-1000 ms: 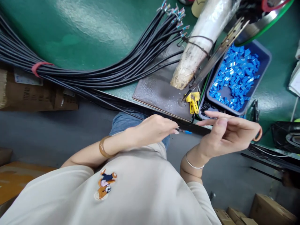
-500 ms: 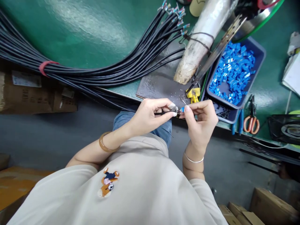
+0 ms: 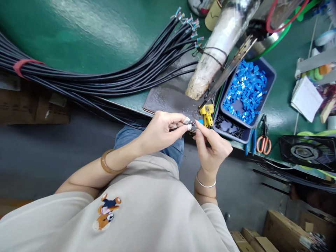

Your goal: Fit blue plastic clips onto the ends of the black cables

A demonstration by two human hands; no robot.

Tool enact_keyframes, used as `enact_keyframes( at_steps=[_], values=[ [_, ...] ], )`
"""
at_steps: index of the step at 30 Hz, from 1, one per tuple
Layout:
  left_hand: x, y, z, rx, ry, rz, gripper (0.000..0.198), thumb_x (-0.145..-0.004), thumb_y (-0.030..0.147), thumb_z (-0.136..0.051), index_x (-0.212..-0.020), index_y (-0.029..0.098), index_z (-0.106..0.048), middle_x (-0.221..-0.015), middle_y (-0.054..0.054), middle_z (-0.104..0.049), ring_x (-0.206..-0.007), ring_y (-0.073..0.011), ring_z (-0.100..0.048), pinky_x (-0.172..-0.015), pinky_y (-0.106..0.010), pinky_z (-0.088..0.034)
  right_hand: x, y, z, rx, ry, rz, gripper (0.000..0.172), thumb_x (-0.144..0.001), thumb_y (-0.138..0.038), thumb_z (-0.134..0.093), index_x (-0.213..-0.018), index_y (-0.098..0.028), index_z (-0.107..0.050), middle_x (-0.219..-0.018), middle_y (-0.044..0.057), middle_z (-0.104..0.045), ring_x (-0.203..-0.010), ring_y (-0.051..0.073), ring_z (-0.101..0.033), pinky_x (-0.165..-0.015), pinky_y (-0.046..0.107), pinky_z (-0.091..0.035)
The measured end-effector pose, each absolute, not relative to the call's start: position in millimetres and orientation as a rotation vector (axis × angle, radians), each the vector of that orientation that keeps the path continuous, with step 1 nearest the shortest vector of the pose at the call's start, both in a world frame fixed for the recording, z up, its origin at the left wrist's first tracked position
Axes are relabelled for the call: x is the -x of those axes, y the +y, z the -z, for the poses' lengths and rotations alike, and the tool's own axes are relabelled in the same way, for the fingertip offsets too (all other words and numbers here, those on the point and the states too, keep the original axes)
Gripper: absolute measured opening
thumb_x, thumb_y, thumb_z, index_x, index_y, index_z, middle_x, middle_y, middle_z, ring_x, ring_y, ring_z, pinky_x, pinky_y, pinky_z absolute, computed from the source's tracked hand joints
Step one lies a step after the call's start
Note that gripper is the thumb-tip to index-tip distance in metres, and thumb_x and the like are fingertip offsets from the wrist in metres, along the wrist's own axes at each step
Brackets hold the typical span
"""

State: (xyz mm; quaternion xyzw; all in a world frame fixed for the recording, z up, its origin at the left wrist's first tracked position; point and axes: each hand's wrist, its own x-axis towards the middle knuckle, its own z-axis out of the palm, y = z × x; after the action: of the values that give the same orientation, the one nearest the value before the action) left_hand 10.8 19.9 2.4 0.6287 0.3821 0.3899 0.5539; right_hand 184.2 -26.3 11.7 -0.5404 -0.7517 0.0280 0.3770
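Observation:
My left hand (image 3: 164, 131) pinches the end of a black cable, with white coverings on its thumb and a fingertip. Right beside it, my right hand (image 3: 211, 143) has its thumb and index finger closed at a thin wire at the cable's end. A small blue piece (image 3: 201, 121) shows just behind my right fingertips; whether it is attached to the cable I cannot tell. Close behind lies a yellow tool (image 3: 207, 113) at the edge of the dark mat (image 3: 168, 98).
Bundled black cables (image 3: 105, 82) cross the green table (image 3: 78, 42). A wrapped white tube (image 3: 212, 52) slants over the mat. To its right are a bin (image 3: 271, 78) of blue pieces, a lower bin with black bits, orange-handled scissors (image 3: 264, 144) and a fan (image 3: 307, 152).
The whole view has shifted, so the table things appear further left. My right fingers have moved from gripping the blue piece to the thin wire beside my left fingertips.

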Motion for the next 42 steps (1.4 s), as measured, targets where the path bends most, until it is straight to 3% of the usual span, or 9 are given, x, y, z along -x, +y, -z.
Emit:
enact_keyframes(
  at_steps=[8,13,18,22,24,29,35,42],
  values=[
    [-13,22,3,-1.391,0.917,-0.931,0.017,-0.086,0.025,-0.062,-0.076,0.012,-0.064,-0.059,0.001,-0.053,-0.051,-0.0058,-0.045,-0.049,-0.018,-0.037,-188,-27,-9,1.394,-1.94,-0.172,0.023,-0.089,-0.016,-0.062,-0.108,-0.026,-0.07,-0.081,-0.003,-0.075,-0.069,0.01,-0.07,-0.066,0.024,-0.055],
    [-15,20,5,-1.403,0.922,-0.944,0.016,-0.084,0.026,-0.064,-0.079,0.012,-0.068,-0.065,0.0,-0.055,-0.056,-0.0066,-0.045,-0.052,-0.018,-0.038,-188,-27,-13,1.412,-1.725,-0.132,0.024,-0.089,-0.016,-0.062,-0.108,-0.028,-0.07,-0.076,-0.004,-0.074,-0.054,0.008,-0.065,-0.051,0.021,-0.05],
    [-16,20,5,-1.431,0.914,-0.959,0.016,-0.084,0.026,-0.064,-0.079,0.012,-0.069,-0.066,0.0,-0.057,-0.06,-0.0074,-0.047,-0.056,-0.019,-0.04,-181,-24,-13,1.444,-1.707,-0.211,0.016,-0.088,-0.02,-0.064,-0.1,-0.027,-0.071,-0.07,-0.005,-0.068,-0.051,0.007,-0.06,-0.046,0.02,-0.043],
    [-16,21,4,-1.44,0.961,-0.967,0.018,-0.084,0.028,-0.064,-0.078,0.012,-0.07,-0.066,0.0,-0.059,-0.059,-0.0077,-0.047,-0.055,-0.019,-0.039,-180,-25,-11,1.365,-1.531,-0.164,0.029,-0.09,-0.018,-0.057,-0.118,-0.026,-0.062,-0.068,-0.005,-0.067,-0.048,0.009,-0.061,-0.041,0.022,-0.043],
    [-16,23,3,-1.42,0.969,-0.972,0.019,-0.085,0.029,-0.063,-0.077,0.012,-0.069,-0.067,0.0,-0.058,-0.061,-0.0079,-0.048,-0.056,-0.019,-0.039,-182,-25,-9,1.319,-1.466,-0.152,0.033,-0.09,-0.013,-0.056,-0.121,-0.026,-0.059,-0.078,-0.003,-0.072,-0.054,0.013,-0.068,-0.045,0.025,-0.051],
    [-16,28,0,-1.384,0.932,-0.969,0.019,-0.085,0.026,-0.062,-0.071,0.013,-0.062,-0.063,0.002,-0.05,-0.059,-0.0066,-0.043,-0.055,-0.018,-0.036,-183,-20,-1,1.251,-1.711,0.011,0.026,-0.079,-0.004,-0.069,-0.097,-0.021,-0.063,-0.103,0.003,-0.076,-0.084,0.019,-0.076,-0.076,0.033,-0.064],
    [-20,36,-3,-1.31,0.907,-0.962,0.018,-0.081,0.017,-0.061,-0.065,0.013,-0.054,-0.057,0.005,-0.04,-0.052,-0.004,-0.032,-0.047,-0.018,-0.025,-178,-12,4,1.223,-1.743,-0.153,0.017,-0.084,-0.007,-0.063,-0.092,-0.021,-0.056,-0.114,0.006,-0.073,-0.097,0.019,-0.074,-0.079,0.034,-0.066],
    [-27,44,-4,-1.286,0.9,-1.027,0.015,-0.079,0.012,-0.058,-0.065,0.014,-0.055,-0.06,0.004,-0.044,-0.054,-0.0044,-0.039,-0.05,-0.017,-0.032,-177,-6,1,1.225,-1.675,-0.233,0.014,-0.085,-0.009,-0.061,-0.09,-0.021,-0.055,-0.116,0.006,-0.071,-0.101,0.021,-0.073,-0.081,0.039,-0.067]
  ],
)
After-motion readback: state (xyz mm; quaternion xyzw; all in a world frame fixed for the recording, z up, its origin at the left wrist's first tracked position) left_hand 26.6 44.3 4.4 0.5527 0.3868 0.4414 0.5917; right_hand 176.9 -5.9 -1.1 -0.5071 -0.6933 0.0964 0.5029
